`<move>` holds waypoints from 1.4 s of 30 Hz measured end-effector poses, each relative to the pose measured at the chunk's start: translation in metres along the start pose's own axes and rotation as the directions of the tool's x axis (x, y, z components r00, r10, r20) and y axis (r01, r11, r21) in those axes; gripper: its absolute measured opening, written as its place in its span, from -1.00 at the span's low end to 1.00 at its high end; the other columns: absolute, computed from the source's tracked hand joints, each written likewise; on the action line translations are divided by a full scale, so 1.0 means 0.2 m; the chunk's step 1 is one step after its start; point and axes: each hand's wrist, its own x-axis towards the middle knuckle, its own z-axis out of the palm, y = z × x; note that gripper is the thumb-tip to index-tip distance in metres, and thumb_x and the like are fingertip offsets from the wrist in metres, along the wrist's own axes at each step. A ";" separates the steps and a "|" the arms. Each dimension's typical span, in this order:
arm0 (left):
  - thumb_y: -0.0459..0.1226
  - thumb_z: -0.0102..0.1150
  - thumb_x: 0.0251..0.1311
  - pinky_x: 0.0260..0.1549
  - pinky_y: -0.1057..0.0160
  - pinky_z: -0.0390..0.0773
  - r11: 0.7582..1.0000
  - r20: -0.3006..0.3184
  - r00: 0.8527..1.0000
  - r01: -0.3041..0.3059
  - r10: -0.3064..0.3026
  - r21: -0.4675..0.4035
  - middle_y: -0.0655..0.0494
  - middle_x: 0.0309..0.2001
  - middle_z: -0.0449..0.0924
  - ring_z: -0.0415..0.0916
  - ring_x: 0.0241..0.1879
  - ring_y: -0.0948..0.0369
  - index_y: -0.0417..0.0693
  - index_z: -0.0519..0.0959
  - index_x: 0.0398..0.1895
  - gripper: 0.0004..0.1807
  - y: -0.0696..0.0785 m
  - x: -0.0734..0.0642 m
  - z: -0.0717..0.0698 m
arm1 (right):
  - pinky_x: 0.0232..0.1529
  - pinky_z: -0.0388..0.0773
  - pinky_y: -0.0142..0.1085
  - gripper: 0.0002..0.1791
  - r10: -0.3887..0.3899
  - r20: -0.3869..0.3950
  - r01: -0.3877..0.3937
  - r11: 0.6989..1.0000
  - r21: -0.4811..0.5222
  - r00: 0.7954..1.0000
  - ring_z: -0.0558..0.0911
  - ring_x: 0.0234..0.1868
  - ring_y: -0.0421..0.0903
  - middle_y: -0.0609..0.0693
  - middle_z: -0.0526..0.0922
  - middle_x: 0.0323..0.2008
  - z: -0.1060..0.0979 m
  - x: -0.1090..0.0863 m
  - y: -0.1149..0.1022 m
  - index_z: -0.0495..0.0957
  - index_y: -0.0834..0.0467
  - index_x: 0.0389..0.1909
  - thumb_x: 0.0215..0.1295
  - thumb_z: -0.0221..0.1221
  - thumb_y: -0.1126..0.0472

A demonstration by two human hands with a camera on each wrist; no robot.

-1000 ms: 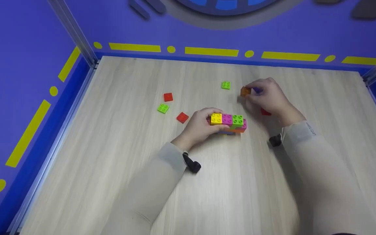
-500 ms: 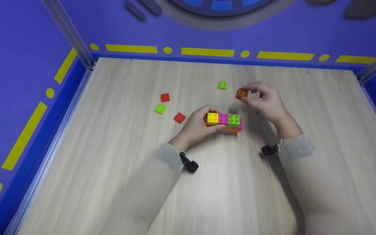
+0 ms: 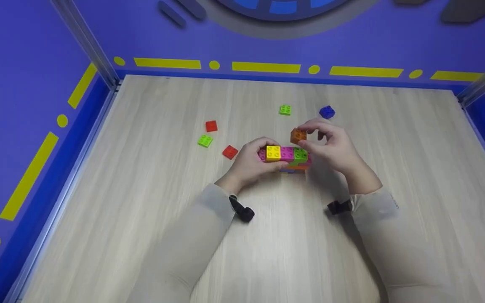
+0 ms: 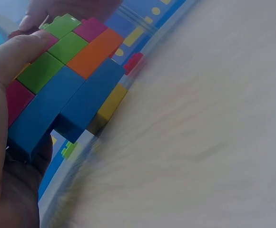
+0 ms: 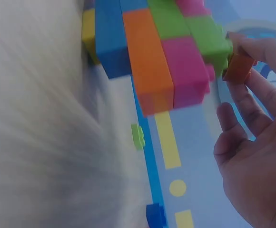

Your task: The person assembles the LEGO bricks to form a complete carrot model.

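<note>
My left hand (image 3: 249,162) grips a block of stacked toy building bricks (image 3: 273,153) by its left end, thumb on the near side. Yellow, pink and green bricks form its top row; the left wrist view shows orange, blue and yellow bricks (image 4: 112,107) lower down. My right hand (image 3: 335,147) pinches a brown brick (image 3: 298,135) between thumb and fingers. In the right wrist view this brown brick (image 5: 239,68) is right at the studs of the green top brick (image 5: 207,40), at the block's right end.
Two red bricks (image 3: 211,126) and a green brick (image 3: 205,140) lie to the left on the wooden table (image 3: 162,176). Farther back are another green brick (image 3: 285,110) and a dark blue brick (image 3: 327,112). A red brick (image 4: 133,62) shows beyond the block. Blue panels enclose the table.
My right hand has brought the brown brick left and nearer, from the back right to over the block's green end. The dark blue brick has come into sight behind it. My left hand keeps its grip.
</note>
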 end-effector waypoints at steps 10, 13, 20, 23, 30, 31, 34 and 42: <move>-0.30 0.60 0.28 0.31 0.15 0.72 0.998 -0.001 0.999 -0.046 0.046 0.030 -0.05 0.21 0.76 0.67 0.16 0.14 -0.12 0.72 0.23 -0.54 -0.02 0.01 -0.01 | 0.19 0.42 -0.05 -0.65 -0.017 0.102 0.027 0.995 -0.092 0.995 0.61 0.23 0.25 0.04 0.77 0.18 0.09 -0.03 -0.06 0.83 0.10 0.20 0.44 0.53 0.23; -0.30 0.61 0.27 0.27 0.19 0.72 0.998 -0.007 0.999 -0.054 0.054 0.025 -0.06 0.19 0.77 0.67 0.13 0.15 -0.14 0.74 0.22 -0.54 -0.03 0.01 -0.01 | 0.21 0.47 -0.08 -0.63 -0.018 0.119 0.033 0.991 -0.133 0.993 0.64 0.27 0.27 0.04 0.77 0.20 0.11 -0.03 -0.07 0.83 0.08 0.22 0.44 0.55 0.17; -0.25 0.69 0.26 0.24 0.25 0.70 0.998 -0.019 0.998 -0.057 0.057 0.022 -0.03 0.16 0.81 0.68 0.11 0.19 -0.12 0.77 0.20 -0.53 -0.03 0.01 0.00 | 0.21 0.55 -0.24 -0.61 -0.031 0.136 0.049 0.989 -0.136 0.990 0.66 0.29 0.12 0.03 0.78 0.22 0.14 -0.04 -0.07 0.83 0.08 0.24 0.44 0.55 0.18; -0.25 0.71 0.25 0.23 0.26 0.70 0.998 -0.027 0.998 -0.056 0.056 0.009 -0.03 0.14 0.83 0.70 0.10 0.20 -0.12 0.79 0.19 -0.54 -0.03 0.01 0.00 | 0.29 0.57 -0.10 -0.62 -0.037 0.139 0.053 0.992 -0.115 0.990 0.67 0.30 -0.01 0.02 0.78 0.22 0.15 -0.04 -0.06 0.84 0.07 0.23 0.44 0.55 0.19; -0.20 0.74 0.23 0.23 0.28 0.72 0.999 -0.032 0.999 -0.039 0.040 0.012 0.03 0.09 0.83 0.70 0.10 0.21 -0.06 0.84 0.16 -0.56 -0.01 0.01 0.00 | 0.47 0.63 0.11 -0.63 -0.078 0.152 0.099 0.986 -0.136 0.985 0.71 0.32 0.00 0.03 0.81 0.21 0.14 -0.05 -0.07 0.83 0.11 0.22 0.44 0.55 0.18; -0.19 0.74 0.24 0.24 0.28 0.73 0.999 -0.029 0.999 -0.039 0.039 0.016 0.04 0.09 0.83 0.69 0.10 0.20 -0.06 0.85 0.16 -0.56 0.00 0.01 0.00 | 0.47 0.63 0.08 -0.63 -0.090 0.155 0.114 0.981 -0.158 0.984 0.72 0.32 0.00 0.03 0.82 0.20 0.14 -0.05 -0.07 0.83 0.11 0.22 0.44 0.55 0.18; -0.18 0.74 0.24 0.23 0.27 0.74 0.998 -0.023 0.998 -0.050 0.050 0.024 0.04 0.07 0.82 0.69 0.09 0.19 -0.05 0.86 0.17 -0.55 0.00 0.01 -0.01 | 0.46 0.63 0.05 -0.63 -0.131 0.165 0.167 0.961 -0.221 0.977 0.72 0.31 0.03 0.04 0.84 0.17 0.13 -0.05 -0.09 0.83 0.13 0.21 0.45 0.55 0.14; -0.18 0.74 0.23 0.20 0.28 0.74 0.998 -0.033 0.998 -0.059 0.060 0.020 0.05 0.02 0.83 0.69 0.05 0.18 0.00 0.88 0.17 -0.56 0.01 0.01 -0.02 | 0.38 0.64 0.04 -0.63 -0.208 0.210 0.265 0.916 -0.300 0.955 0.72 0.23 0.08 0.05 0.88 0.08 0.12 -0.02 -0.10 0.83 0.18 0.17 0.43 0.56 0.16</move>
